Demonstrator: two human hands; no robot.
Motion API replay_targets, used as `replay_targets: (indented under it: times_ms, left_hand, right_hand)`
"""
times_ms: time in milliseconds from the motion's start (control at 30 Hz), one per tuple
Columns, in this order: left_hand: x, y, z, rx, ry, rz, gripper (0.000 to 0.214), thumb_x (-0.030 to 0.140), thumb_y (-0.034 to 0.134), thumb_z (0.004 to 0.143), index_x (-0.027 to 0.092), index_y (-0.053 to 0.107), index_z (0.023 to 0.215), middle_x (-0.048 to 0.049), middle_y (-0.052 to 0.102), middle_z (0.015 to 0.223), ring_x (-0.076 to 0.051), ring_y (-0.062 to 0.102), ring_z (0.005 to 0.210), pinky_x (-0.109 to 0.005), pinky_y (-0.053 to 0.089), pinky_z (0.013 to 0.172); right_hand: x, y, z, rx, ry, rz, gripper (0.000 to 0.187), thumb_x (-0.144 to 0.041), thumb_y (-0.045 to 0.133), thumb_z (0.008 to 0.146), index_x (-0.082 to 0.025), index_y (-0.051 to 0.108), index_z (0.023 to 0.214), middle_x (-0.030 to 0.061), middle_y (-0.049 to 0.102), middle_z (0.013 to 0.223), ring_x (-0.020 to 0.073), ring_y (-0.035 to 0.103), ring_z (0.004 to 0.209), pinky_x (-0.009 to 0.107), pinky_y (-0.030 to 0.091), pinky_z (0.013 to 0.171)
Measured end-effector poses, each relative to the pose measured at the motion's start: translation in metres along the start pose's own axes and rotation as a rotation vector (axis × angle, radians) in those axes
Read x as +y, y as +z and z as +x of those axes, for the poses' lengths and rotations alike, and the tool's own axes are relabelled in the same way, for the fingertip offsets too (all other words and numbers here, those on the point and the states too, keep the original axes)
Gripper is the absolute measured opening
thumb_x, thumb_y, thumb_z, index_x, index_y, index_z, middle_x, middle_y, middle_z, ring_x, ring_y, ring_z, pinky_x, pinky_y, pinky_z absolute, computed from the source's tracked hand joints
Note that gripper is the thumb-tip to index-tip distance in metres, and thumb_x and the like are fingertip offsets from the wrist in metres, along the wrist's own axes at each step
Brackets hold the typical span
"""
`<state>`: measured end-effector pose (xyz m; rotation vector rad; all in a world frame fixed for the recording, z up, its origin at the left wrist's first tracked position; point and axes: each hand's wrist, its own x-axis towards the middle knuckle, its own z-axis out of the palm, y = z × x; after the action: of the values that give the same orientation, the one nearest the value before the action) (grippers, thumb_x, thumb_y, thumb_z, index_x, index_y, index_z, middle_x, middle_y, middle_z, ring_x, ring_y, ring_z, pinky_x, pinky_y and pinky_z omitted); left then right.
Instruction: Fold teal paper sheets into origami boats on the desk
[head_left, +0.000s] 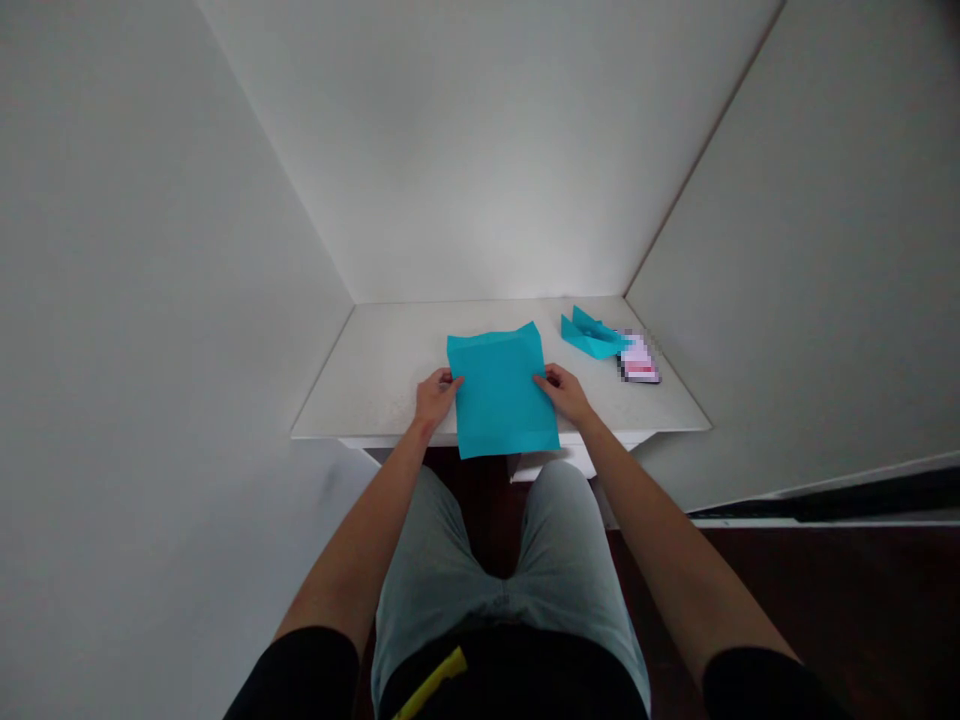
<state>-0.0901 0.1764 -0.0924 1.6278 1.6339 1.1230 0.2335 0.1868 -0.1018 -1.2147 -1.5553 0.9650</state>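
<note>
A blue sheet of paper [504,395] is held up above the front of the white desk, its lower edge hanging past the desk's front edge. Its top edge is bent over in a crease. My left hand [437,396] pinches the left side of the sheet, thumb in front and fingers partly behind. On the opposite side, my right hand [564,391] grips the paper the same way between thumb and fingers. A folded blue paper boat [594,335] rests on the desk to the right, beyond my right hand.
Beside the paper boat lies a phone [640,360] with its screen pixelated. White walls enclose the desk [375,380] at the left, back and right. Under the desk's front edge is a white drawer [551,460], close to my knees.
</note>
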Motion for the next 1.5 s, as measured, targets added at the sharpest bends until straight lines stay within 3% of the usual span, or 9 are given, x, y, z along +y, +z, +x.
replay_targets:
  times_ms: [233, 400, 633, 900, 1233, 1367, 1500]
  left_hand:
    - [-0.005, 0.002, -0.001, -0.005, 0.053, 0.012, 0.035, 0.047, 0.079, 0.09, 0.025, 0.077, 0.117, -0.0036, 0.083, 0.103, -0.023, 0.077, 0.096, -0.035, 0.059, 0.094]
    - [-0.004, 0.001, 0.001, -0.046, 0.044, 0.04, 0.024, 0.042, 0.075, 0.093, 0.025, 0.079, 0.109, -0.0036, 0.084, 0.103, -0.023, 0.078, 0.098, -0.035, 0.058, 0.095]
    - [-0.002, -0.001, 0.002, -0.17, 0.124, 0.137, 0.023, 0.048, 0.073, 0.094, 0.028, 0.083, 0.092, -0.0015, 0.085, 0.096, -0.025, 0.077, 0.091, -0.036, 0.057, 0.092]
    - [-0.004, 0.0, 0.004, -0.212, 0.146, 0.188, 0.027, 0.052, 0.07, 0.097, 0.029, 0.086, 0.097, -0.0011, 0.085, 0.098, -0.024, 0.077, 0.092, -0.035, 0.057, 0.089]
    - [-0.001, -0.001, 0.003, -0.179, 0.158, 0.234, 0.025, 0.049, 0.071, 0.097, 0.029, 0.086, 0.098, -0.0027, 0.085, 0.098, -0.025, 0.078, 0.093, -0.036, 0.056, 0.091]
    - [0.0, 0.0, 0.003, -0.182, 0.087, 0.135, 0.022, 0.047, 0.072, 0.096, 0.028, 0.083, 0.098, -0.0013, 0.084, 0.096, -0.022, 0.076, 0.089, -0.033, 0.057, 0.087]
    - [0.003, 0.0, 0.003, -0.093, 0.036, -0.03, 0.02, 0.041, 0.07, 0.095, 0.023, 0.078, 0.097, -0.0038, 0.082, 0.098, -0.02, 0.075, 0.09, -0.032, 0.058, 0.088]
  right_hand:
    - [0.002, -0.001, 0.001, 0.056, 0.029, 0.063, 0.043, -0.067, 0.077, 0.081, -0.027, 0.064, 0.088, 0.0004, 0.071, 0.08, 0.0216, 0.061, 0.074, 0.035, 0.052, 0.07]
    - [0.002, -0.001, 0.001, 0.087, 0.065, 0.146, 0.047, -0.069, 0.083, 0.075, -0.027, 0.065, 0.087, 0.0001, 0.074, 0.081, 0.0212, 0.065, 0.074, 0.036, 0.056, 0.072]
    - [-0.014, -0.005, -0.005, 0.102, 0.094, 0.276, 0.056, -0.066, 0.094, 0.066, -0.025, 0.081, 0.103, 0.0059, 0.084, 0.115, 0.0338, 0.077, 0.108, 0.051, 0.063, 0.1]
    - [-0.014, -0.006, -0.007, 0.097, 0.198, 0.266, 0.067, -0.066, 0.102, 0.053, -0.02, 0.085, 0.099, 0.0121, 0.085, 0.111, 0.0398, 0.08, 0.106, 0.058, 0.065, 0.099]
    - [-0.013, -0.006, -0.007, 0.117, 0.184, 0.222, 0.063, -0.067, 0.099, 0.057, -0.02, 0.084, 0.096, 0.0127, 0.086, 0.107, 0.0389, 0.081, 0.102, 0.054, 0.067, 0.093]
    - [-0.01, -0.007, -0.004, 0.118, 0.128, 0.205, 0.055, -0.067, 0.093, 0.064, -0.023, 0.081, 0.094, 0.0089, 0.085, 0.105, 0.0349, 0.078, 0.101, 0.051, 0.065, 0.094]
    - [-0.007, -0.005, 0.0, 0.116, 0.04, 0.133, 0.046, -0.064, 0.087, 0.067, -0.026, 0.074, 0.09, 0.0029, 0.08, 0.093, 0.0267, 0.073, 0.089, 0.044, 0.063, 0.089]
